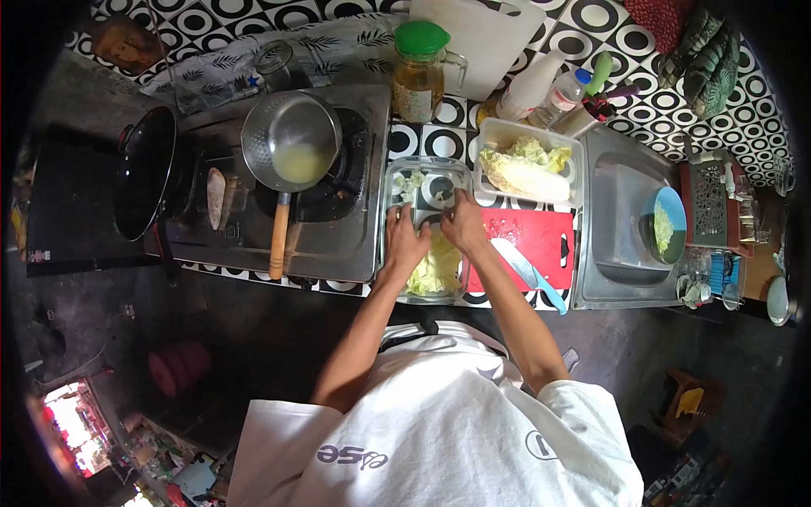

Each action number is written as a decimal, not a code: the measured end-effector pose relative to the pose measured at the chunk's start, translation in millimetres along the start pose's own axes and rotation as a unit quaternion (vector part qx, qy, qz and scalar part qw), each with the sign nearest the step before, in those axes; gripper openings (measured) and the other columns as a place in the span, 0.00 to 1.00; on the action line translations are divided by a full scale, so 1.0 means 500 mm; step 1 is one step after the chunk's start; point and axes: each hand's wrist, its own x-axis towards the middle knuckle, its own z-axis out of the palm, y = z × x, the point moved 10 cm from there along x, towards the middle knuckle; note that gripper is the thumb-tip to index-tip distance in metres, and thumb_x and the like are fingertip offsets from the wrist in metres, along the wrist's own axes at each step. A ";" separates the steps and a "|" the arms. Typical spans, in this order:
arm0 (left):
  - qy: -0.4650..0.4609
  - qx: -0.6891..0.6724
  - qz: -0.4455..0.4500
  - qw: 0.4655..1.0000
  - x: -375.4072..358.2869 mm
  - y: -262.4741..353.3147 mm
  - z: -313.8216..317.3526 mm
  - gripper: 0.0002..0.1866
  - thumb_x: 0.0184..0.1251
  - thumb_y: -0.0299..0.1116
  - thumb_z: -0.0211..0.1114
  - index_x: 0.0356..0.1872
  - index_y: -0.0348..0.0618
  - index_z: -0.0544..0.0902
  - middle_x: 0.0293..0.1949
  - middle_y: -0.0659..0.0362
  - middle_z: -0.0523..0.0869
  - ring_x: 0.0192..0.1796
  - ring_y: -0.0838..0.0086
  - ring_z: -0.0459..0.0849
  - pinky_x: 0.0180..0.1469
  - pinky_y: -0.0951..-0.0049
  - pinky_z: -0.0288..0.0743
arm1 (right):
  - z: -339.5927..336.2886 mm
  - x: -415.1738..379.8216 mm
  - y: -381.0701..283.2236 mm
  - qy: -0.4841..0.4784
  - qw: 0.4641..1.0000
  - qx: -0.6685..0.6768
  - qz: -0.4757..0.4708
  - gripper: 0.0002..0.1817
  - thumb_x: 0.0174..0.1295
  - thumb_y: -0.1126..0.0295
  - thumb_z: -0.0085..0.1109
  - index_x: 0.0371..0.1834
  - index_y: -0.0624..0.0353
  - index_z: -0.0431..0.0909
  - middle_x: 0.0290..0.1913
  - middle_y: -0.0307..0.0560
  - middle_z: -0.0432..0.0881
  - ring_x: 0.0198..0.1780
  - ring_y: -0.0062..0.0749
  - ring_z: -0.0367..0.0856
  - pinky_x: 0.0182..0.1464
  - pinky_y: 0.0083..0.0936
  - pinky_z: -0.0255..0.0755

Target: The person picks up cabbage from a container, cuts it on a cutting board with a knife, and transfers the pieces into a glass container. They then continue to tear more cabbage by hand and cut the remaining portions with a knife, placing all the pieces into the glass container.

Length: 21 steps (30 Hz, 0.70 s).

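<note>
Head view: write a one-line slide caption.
Both hands, left hand and right hand, reach into a clear dish of chopped cabbage beside a red cutting board with a knife.

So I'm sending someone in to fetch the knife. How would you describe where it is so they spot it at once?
Start at the steel sink on the right; directly left of it lies a red cutting board. The knife lies slanted on that board, by the person's right hand. It is the only tool there, with a pale blade and light blue handle.
</note>
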 end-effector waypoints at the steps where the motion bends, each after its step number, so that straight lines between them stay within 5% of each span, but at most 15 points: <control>1: 0.007 0.007 -0.041 0.999 0.008 -0.021 0.008 0.26 0.49 0.32 0.62 0.49 0.27 0.69 0.38 0.40 0.76 0.43 0.49 0.75 0.50 0.61 0.67 | 0.002 0.008 -0.010 0.034 0.998 -0.051 -0.023 0.24 0.46 0.74 0.54 0.47 0.76 0.66 0.46 0.71 0.70 0.49 0.59 0.70 0.52 0.39 0.67; 3: 0.019 0.014 -0.081 0.996 0.028 -0.046 0.015 0.29 0.48 0.31 0.61 0.51 0.25 0.66 0.40 0.38 0.75 0.45 0.47 0.74 0.52 0.60 0.66 | 0.010 0.027 -0.015 0.038 0.998 -0.042 -0.021 0.25 0.45 0.74 0.52 0.48 0.76 0.65 0.48 0.73 0.68 0.52 0.61 0.67 0.56 0.39 0.63; 6: -0.082 -0.125 -0.254 0.955 0.035 -0.114 0.069 0.32 0.47 0.30 0.59 0.55 0.25 0.62 0.50 0.33 0.71 0.54 0.47 0.71 0.57 0.61 0.63 | 0.027 0.059 -0.003 0.007 0.999 0.014 0.047 0.24 0.44 0.73 0.52 0.47 0.73 0.68 0.46 0.69 0.71 0.50 0.57 0.70 0.53 0.38 0.65; 16: -0.016 -0.249 -0.294 0.923 0.066 -0.141 0.101 0.33 0.48 0.25 0.50 0.61 0.30 0.57 0.54 0.38 0.70 0.59 0.51 0.67 0.62 0.66 0.56 | 0.121 0.108 0.019 -0.073 0.989 0.124 0.032 0.22 0.49 0.72 0.53 0.49 0.71 0.70 0.43 0.59 0.77 0.40 0.45 0.78 0.46 0.29 0.71; 21: -0.018 -0.292 -0.282 0.914 0.075 -0.138 0.104 0.30 0.49 0.24 0.48 0.60 0.32 0.61 0.56 0.41 0.70 0.61 0.55 0.66 0.62 0.68 0.57 | 0.164 0.109 0.061 -0.073 0.920 0.343 0.175 0.16 0.62 0.70 0.46 0.49 0.69 0.71 0.38 0.47 0.78 0.34 0.26 0.75 0.37 0.21 0.70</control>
